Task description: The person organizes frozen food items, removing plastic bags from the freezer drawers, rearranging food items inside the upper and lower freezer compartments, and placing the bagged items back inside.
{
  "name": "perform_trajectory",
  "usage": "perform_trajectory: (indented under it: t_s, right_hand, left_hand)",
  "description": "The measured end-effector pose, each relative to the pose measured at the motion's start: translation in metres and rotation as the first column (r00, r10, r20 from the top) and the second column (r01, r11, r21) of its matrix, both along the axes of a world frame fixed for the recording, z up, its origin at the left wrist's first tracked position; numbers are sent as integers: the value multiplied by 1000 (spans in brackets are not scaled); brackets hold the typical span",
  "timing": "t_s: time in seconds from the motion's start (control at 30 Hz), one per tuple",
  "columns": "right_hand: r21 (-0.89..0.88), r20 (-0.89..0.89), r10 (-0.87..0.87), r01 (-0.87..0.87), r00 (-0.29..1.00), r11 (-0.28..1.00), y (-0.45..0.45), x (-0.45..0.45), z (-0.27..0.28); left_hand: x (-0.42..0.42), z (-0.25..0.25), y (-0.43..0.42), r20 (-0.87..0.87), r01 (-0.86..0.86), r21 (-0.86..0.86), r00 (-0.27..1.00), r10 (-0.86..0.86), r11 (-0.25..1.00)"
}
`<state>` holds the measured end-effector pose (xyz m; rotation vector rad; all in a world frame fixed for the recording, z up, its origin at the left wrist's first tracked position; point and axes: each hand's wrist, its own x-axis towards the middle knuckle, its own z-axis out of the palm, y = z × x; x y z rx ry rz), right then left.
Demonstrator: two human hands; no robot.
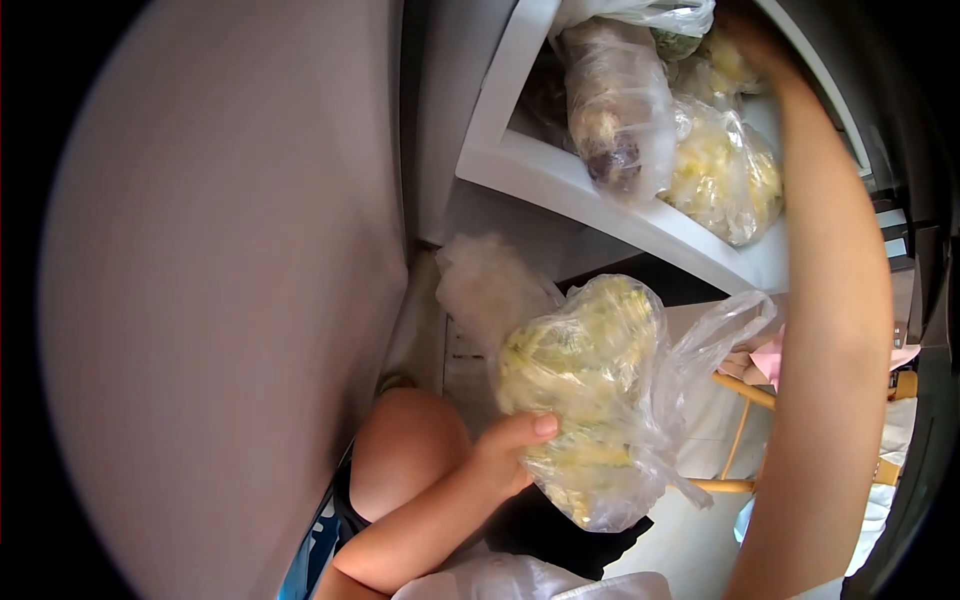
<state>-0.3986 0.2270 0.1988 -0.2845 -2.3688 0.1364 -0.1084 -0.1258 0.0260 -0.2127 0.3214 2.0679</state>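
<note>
In front of the drawer (540, 165), the left hand (508, 450) clamps a plastic bag (590, 370). A long bundle (618, 110) and a yellowish bag (725, 170) crowd the drawer; the arm (835, 330) crosses it, the right hand (748, 45) too blurred to tell.

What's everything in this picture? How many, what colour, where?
Held bag: one, clear, yellow-green inside, lower centre
Crumpled bag: one, whitish, upper left of held bag
Drawer: one, whitish, top
Wrapped long item: one, whitish, purple-brown end, across drawer rim
Yellow-filled bag: one, clear, right of that
Other bagged things: number unclear, greenish and yellowish, farther back
Tall panel: one, grey, far left
Wooden bars: two or more, yellow-brown, lower right
Pink thing: one, pink, right
Knee: one, bare, lower left
Left hand: one, bare, gripping held bag
Right hand: one, bare, blurred, drawer's back
</note>
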Motion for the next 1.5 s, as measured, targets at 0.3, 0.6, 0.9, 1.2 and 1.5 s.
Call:
perform_trajectory:
  t_s: [0.3, 0.6, 0.9, 1.2, 1.5]
  right_hand:
    - [133, -55, 233, -224, 971, 965, -15, 28, 2]
    - [-186, 162, 374, -344, 913, 920, -187, 285, -16]
    - [-986, 89, 427, 19, 900, 165, -183, 375, -99]
    - [-842, 181, 319, -20, 930, 539, -219, 394, -101]
    - [-959, -200, 254, -243, 946, 148, -231, 388, -81]
  left_hand:
    - [4, 5, 5, -39, -81, -56, 996, 79, 995]
    - [-4, -18, 7, 43, -131, 52, 991, 128, 990]
    - [-9, -32, 13, -89, -182, 220, 975, 205, 959]
    - [0, -33, 13, -287, -133, 208, 939, 190, 969]
    - [3, -3, 23, -442, -198, 84, 871, 215, 976]
